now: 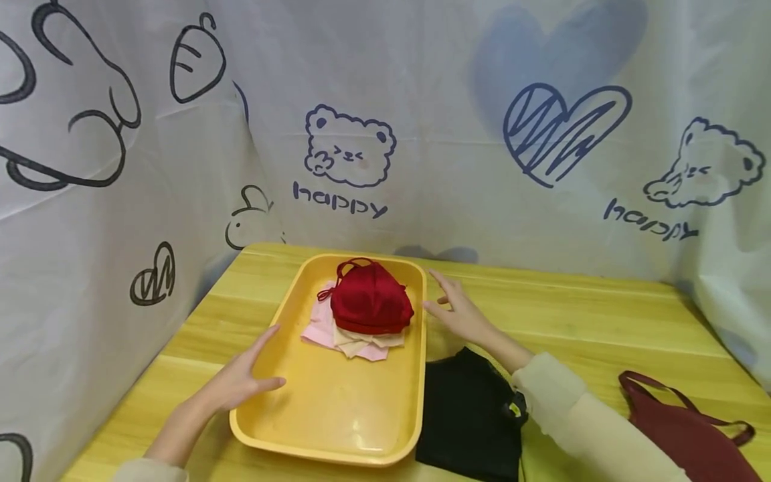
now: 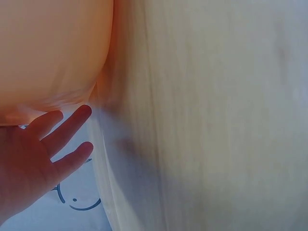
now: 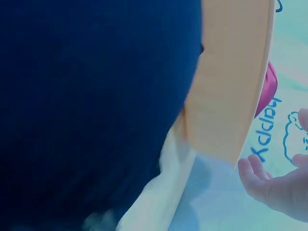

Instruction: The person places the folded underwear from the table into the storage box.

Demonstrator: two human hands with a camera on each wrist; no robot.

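A yellow plastic tray (image 1: 337, 408) lies lengthwise on the wooden table. Toward its far end sits a red satin garment (image 1: 370, 301) with thin straps, on top of folded pink cloth (image 1: 316, 331) and cream cloth (image 1: 349, 343). My left hand (image 1: 237, 378) is at the tray's left side, fingers spread and thumb over the rim. By the far right rim is my right hand (image 1: 460, 314), its fingers apart and holding nothing. In the left wrist view, the left hand's fingertips (image 2: 84, 111) come right up to the tray wall (image 2: 48, 48).
Beside the tray on the right, a black garment (image 1: 466, 415) lies flat, partly beneath my right forearm. Further right is a maroon garment (image 1: 687, 428) with straps. White curtains (image 1: 446, 167) with drawings stand behind and at both sides of the table (image 1: 578, 301).
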